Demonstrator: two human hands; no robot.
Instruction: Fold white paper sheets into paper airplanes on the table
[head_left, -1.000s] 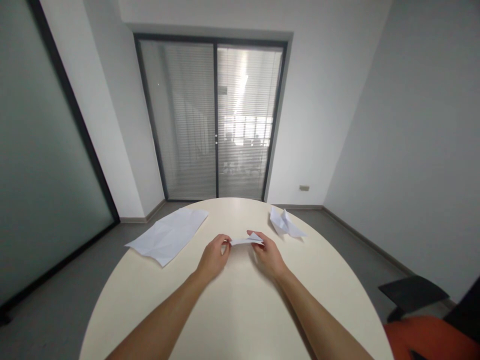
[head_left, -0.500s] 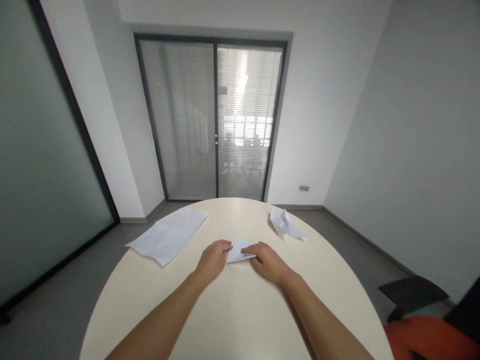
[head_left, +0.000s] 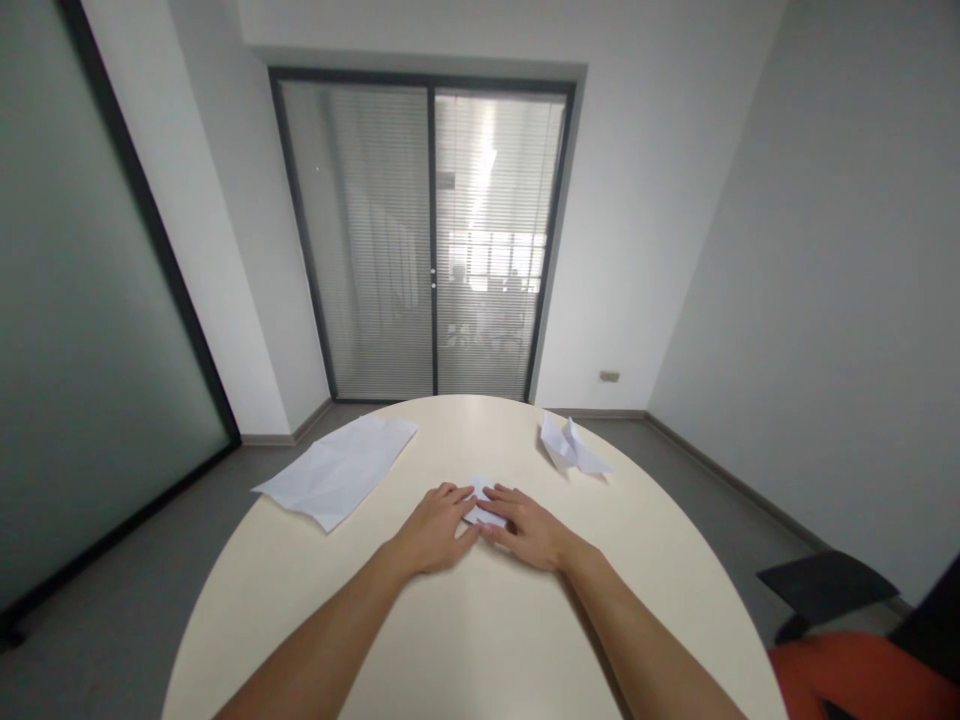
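Note:
A small piece of folded white paper point(head_left: 487, 516) lies on the round table, largely covered by my fingers. My left hand point(head_left: 436, 528) rests on its left side, fingers stretched out and thumb pointing inward along the near edge. From the other side, my right hand point(head_left: 531, 530) lies over the right part of the paper with its fingers spread flat. The two thumb tips almost meet in front of the paper. Neither hand grips it; both press from above.
A large creased white sheet point(head_left: 337, 470) lies at the table's left edge. Toward the back right stands a folded paper shape point(head_left: 571, 446) with raised points. The pale round table point(head_left: 472, 630) has a red and black chair point(head_left: 847, 670) at its right.
Both hands have gone from pinching the folded paper at its sides to lying flat on it with fingers spread. The left hand moved slightly right, over the paper.

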